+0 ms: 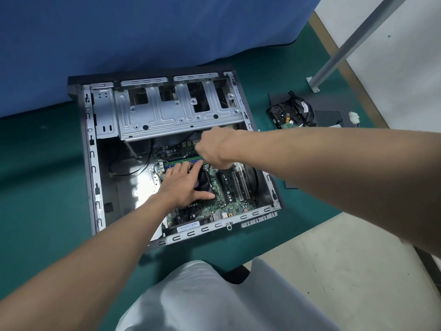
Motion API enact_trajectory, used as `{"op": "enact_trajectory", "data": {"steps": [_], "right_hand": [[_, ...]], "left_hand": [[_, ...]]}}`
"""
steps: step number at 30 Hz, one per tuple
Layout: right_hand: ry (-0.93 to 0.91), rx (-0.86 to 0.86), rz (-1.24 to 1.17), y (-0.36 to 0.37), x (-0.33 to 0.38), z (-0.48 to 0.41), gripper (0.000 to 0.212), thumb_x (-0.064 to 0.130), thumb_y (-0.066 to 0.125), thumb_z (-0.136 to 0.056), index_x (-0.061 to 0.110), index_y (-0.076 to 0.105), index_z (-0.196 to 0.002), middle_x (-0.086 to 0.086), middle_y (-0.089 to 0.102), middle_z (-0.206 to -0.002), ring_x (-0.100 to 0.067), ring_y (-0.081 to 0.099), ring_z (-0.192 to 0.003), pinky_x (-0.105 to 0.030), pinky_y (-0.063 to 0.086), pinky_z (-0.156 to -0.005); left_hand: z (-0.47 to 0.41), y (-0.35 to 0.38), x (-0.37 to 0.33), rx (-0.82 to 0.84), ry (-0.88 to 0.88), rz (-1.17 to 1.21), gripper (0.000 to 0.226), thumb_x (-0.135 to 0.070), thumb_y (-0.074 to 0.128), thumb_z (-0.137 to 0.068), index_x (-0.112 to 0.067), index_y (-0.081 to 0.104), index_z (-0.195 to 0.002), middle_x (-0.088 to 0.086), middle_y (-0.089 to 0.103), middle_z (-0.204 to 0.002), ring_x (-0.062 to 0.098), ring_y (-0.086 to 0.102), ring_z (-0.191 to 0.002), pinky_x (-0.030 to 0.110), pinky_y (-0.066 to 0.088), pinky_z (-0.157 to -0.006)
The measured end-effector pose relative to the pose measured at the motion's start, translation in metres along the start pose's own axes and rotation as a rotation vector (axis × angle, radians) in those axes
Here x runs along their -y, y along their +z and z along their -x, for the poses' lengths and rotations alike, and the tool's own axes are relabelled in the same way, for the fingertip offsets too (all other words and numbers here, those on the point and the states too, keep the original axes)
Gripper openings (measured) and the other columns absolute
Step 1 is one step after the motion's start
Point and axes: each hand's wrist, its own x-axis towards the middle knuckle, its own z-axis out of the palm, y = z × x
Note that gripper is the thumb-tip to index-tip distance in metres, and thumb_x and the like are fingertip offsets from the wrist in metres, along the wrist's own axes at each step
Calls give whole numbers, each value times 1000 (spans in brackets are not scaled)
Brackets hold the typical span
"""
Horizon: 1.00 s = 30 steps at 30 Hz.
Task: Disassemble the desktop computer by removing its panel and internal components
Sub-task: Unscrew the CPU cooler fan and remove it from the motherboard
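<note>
The open desktop case (94, 163) lies on its side on the green mat, side panel off. Inside, the green motherboard (229, 201) shows, with a silver drive cage (167, 111) across the top. My left hand (183, 185) rests flat, fingers spread, on the black CPU cooler area (205, 182). Over the memory slots (181, 161), my right hand (214, 146) is closed; its fingers seem to pinch something there, but the hand hides what.
A removed hard drive with cables (288, 113) and a black side panel (329, 108) lie to the right of the case. A blue cloth (143, 32) hangs behind. A metal table leg (338, 51) stands at the right. My white-clad knees (214, 299) are below.
</note>
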Motion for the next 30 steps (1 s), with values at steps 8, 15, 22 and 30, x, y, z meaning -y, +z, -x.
{"op": "enact_trajectory", "data": {"steps": [8,15,22,30], "right_hand": [[45,-114,-513,4,-9,-10,33,29,65,-87,4,50,-70,-4,56,-59,-22,57,-61,-27,43,-51],[398,394,-1003,-1,-15,-17,25,4,25,-98,-1,47,-108,-8,40,-58,-12,25,-40,-14,20,-32],[-2,-9,-88,-7,3,-3,6,10,54,-91,12,49,-92,-5,43,-80,-20,45,-65,-30,35,-56],[113,-68,-545,-1,-6,-7,36,35,59,-92,3,55,-76,-3,54,-61,-17,56,-55,-29,49,-57]], "left_hand": [[0,2,2,-12,8,20,105,-82,48,-71,-30,4,-151,7,33,-136,26,30,-125,36,23,-102],[1,2,2,-12,7,26,109,-83,46,-70,-27,3,-153,6,33,-138,23,29,-125,36,22,-103],[-1,3,1,-8,8,2,105,-83,45,-71,-24,10,-151,8,33,-139,26,29,-126,38,23,-106],[-1,3,3,-20,15,6,107,-84,45,-70,-27,5,-151,4,35,-124,25,33,-120,36,24,-101]]}}
